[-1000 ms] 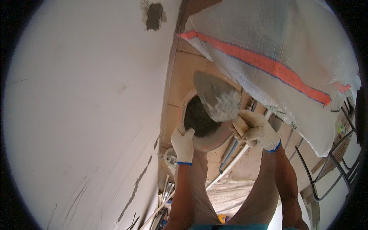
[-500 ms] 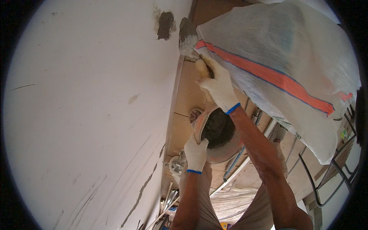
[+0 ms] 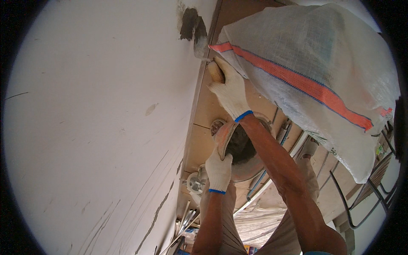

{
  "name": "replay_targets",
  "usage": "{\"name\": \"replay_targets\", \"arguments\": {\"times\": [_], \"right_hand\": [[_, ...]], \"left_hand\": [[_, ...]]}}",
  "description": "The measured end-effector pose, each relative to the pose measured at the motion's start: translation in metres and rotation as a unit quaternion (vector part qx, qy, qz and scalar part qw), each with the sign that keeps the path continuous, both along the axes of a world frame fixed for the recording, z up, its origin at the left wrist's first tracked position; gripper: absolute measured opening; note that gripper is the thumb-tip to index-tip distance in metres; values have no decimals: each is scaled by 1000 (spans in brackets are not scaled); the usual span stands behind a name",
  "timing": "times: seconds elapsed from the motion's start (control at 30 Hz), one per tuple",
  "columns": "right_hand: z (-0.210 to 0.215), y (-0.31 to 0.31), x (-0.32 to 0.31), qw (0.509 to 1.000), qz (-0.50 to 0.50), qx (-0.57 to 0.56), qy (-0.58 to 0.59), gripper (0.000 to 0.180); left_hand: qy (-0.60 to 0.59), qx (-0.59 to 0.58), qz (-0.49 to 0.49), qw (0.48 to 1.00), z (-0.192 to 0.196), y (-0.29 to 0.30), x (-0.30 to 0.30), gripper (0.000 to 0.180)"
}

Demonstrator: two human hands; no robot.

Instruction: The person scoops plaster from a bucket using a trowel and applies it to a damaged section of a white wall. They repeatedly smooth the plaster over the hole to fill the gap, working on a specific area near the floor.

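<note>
My right hand, in a white knit glove with a blue cuff, is closed round the handle of a trowel. The metal blade lies against the white wall, beside and partly over a dark wet mortar patch. My left hand, gloved the same way, grips the rim of a reddish, mortar-stained bucket. Tilted in front of my legs, the bucket holds grey mortar. My right forearm passes over part of it.
A large white woven sack with an orange stripe bulges close to my right hand. Black metal bars stand at the right. Below are tan boards, a round fixture, plastic sheeting and several thin strips along the wall.
My right hand has moved left with the trowel, bringing the blade from the board edge onto the wall by the mortar patch. My left hand still holds the bucket.
</note>
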State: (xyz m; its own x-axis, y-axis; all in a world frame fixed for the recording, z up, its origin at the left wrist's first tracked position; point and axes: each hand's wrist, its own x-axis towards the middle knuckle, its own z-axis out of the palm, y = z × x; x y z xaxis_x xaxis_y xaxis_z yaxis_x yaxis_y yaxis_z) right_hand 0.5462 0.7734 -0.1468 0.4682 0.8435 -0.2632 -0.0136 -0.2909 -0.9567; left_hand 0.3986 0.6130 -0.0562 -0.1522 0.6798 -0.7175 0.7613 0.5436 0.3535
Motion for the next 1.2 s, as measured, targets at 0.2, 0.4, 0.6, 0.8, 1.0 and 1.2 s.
{"name": "replay_targets", "arguments": {"times": [0.2, 0.4, 0.6, 0.8, 1.0, 1.2], "right_hand": [[3, 5, -8, 999, -10, 1, -34, 68], [-2, 9, -16, 997, -9, 10, -72, 75], [11, 12, -27, 993, 37, -30, -109, 84], [26, 19, -37, 993, 52, -64, -79, 87], [36, 13, -40, 990, 67, -77, -100, 88], [40, -11, -31, 981, 122, -95, -113, 84]], "left_hand": [[8, 6, -13, 1000, -2, -2, -2, 47], [6, -37, -39, 999, 2, 6, -2, 58], [15, -35, -51, 998, 3, 8, -2, 57], [15, -39, -56, 998, -3, 4, -7, 58], [8, -34, -56, 998, -7, 1, -7, 59], [9, -30, -65, 997, -5, 4, -5, 59]]}}
